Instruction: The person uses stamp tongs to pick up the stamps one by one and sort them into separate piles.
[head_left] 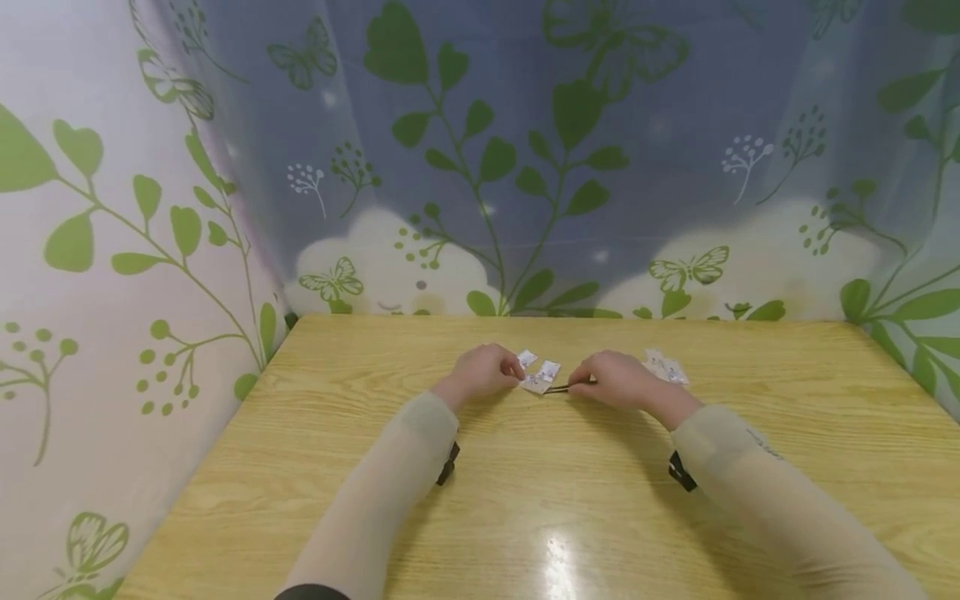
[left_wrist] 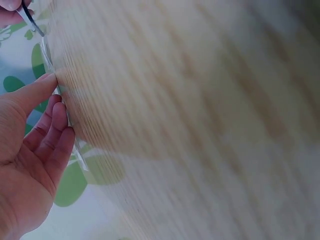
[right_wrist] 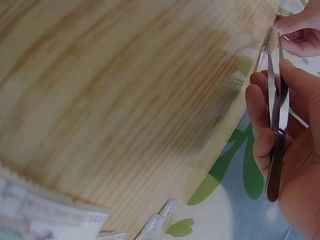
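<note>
My right hand (head_left: 611,379) holds metal tweezers (right_wrist: 276,165) between thumb and fingers. Their tips point left and reach the edge of a small white printed sachet (head_left: 536,385) on the wooden table. At that sachet's left end, the thumb and fingertips of my left hand (head_left: 487,371) pinch its edge. In the left wrist view the left hand (left_wrist: 37,150) shows its other fingers loosely bent along the tabletop. Two similar sachets lie just behind, one sachet (head_left: 527,358) by the left fingers and another sachet (head_left: 549,370) nearer the tweezers.
More printed sachets (head_left: 666,367) lie in a small group beyond my right wrist. The wooden table (head_left: 517,517) ends at the back against a hanging cloth (head_left: 480,167) patterned with leaves and butterflies. A similar cloth (head_left: 97,300) hangs along the left side.
</note>
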